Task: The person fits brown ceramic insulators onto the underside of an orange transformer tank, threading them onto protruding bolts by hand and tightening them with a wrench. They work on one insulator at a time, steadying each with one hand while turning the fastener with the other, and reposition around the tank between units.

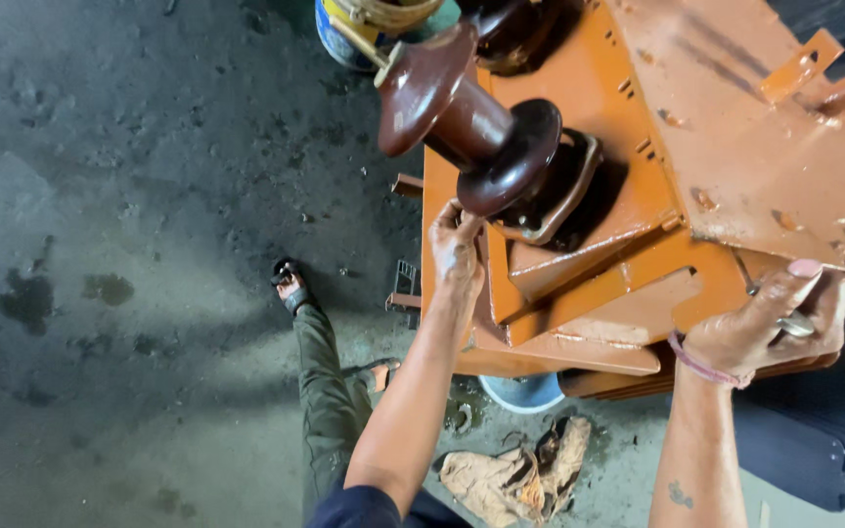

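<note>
An orange-painted metal casing (726, 137) fills the upper right, with a glossy brown ribbed insulator (471, 122) bolted to its sloped top. My left hand (456, 250) reaches up under the insulator's base flange, fingers closed against the casing edge there. My right hand (770, 323) grips the lower right edge of the casing and pinches a small shiny metal piece (794, 326) against it; a pink band sits on that wrist.
Stained dark concrete floor (119, 254) spreads to the left. My leg and sandalled foot (290, 288) stand below the casing. A crumpled tan rag (515, 479) and a pale blue bowl (525, 393) lie underneath. A blue and yellow bucket (354, 29) stands at the top.
</note>
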`<state>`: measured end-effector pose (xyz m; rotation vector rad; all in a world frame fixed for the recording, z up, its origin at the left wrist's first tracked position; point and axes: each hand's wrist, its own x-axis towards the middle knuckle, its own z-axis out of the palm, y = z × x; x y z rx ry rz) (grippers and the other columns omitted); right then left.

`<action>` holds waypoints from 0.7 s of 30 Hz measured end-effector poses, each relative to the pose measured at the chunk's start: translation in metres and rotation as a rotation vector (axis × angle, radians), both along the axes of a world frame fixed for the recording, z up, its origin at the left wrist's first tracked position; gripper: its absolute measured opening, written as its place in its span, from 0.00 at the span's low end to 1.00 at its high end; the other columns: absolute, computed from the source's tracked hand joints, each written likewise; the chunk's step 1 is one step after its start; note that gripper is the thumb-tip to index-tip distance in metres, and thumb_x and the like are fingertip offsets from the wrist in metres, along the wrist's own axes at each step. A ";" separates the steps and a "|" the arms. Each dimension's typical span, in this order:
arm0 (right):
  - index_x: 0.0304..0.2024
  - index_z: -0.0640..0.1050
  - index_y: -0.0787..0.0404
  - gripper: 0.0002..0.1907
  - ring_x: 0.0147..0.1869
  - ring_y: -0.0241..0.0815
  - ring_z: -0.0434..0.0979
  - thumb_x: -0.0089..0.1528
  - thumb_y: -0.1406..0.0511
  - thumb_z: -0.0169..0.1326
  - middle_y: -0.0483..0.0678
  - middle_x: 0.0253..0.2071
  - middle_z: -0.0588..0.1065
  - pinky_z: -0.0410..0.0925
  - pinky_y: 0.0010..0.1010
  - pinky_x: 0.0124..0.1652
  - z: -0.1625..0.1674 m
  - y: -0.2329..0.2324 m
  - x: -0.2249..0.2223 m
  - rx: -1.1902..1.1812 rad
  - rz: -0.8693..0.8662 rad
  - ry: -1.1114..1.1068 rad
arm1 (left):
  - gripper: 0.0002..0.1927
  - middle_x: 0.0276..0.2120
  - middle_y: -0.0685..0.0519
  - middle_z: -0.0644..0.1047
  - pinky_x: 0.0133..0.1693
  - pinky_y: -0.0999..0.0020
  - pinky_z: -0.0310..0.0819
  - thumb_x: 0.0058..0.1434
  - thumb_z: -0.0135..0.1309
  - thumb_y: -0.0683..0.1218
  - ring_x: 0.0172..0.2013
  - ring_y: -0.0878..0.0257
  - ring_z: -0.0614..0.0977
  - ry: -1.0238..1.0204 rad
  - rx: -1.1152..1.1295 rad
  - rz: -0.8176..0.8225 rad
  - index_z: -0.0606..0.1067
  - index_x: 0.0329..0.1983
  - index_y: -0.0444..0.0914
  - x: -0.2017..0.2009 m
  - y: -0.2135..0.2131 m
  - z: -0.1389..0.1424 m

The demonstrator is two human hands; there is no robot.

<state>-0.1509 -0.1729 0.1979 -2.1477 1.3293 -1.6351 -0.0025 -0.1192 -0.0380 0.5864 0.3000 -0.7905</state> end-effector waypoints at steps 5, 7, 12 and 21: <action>0.31 0.63 0.66 0.28 0.30 0.34 0.54 0.76 0.53 0.53 0.43 0.26 0.56 0.50 0.30 0.32 0.003 0.004 0.002 0.001 0.081 0.012 | 0.11 0.31 0.60 0.77 0.34 0.78 0.65 0.55 0.65 0.37 0.30 0.73 0.73 0.054 -0.073 0.005 0.78 0.39 0.39 0.000 -0.003 -0.003; 0.31 0.62 0.65 0.29 0.30 0.34 0.54 0.77 0.53 0.54 0.43 0.25 0.56 0.50 0.30 0.33 0.004 0.004 0.001 0.008 0.080 0.016 | 0.11 0.31 0.59 0.78 0.37 0.78 0.68 0.53 0.65 0.36 0.31 0.72 0.75 0.074 -0.095 -0.001 0.78 0.38 0.39 -0.001 -0.005 -0.002; 0.31 0.63 0.66 0.28 0.32 0.35 0.55 0.77 0.54 0.52 0.43 0.24 0.57 0.52 0.29 0.34 -0.001 -0.001 -0.007 -0.008 0.093 0.071 | 0.13 0.32 0.59 0.76 0.41 0.77 0.70 0.55 0.68 0.34 0.32 0.72 0.73 0.084 -0.106 0.182 0.77 0.39 0.37 -0.010 -0.011 -0.008; 0.51 0.69 0.70 0.20 0.40 0.33 0.59 0.75 0.58 0.58 0.45 0.42 0.62 0.60 0.26 0.44 -0.037 -0.018 -0.035 0.031 0.117 -0.236 | 0.10 0.28 0.60 0.74 0.31 0.76 0.63 0.60 0.67 0.37 0.27 0.72 0.70 -0.007 -0.051 0.056 0.75 0.36 0.39 -0.004 0.005 -0.012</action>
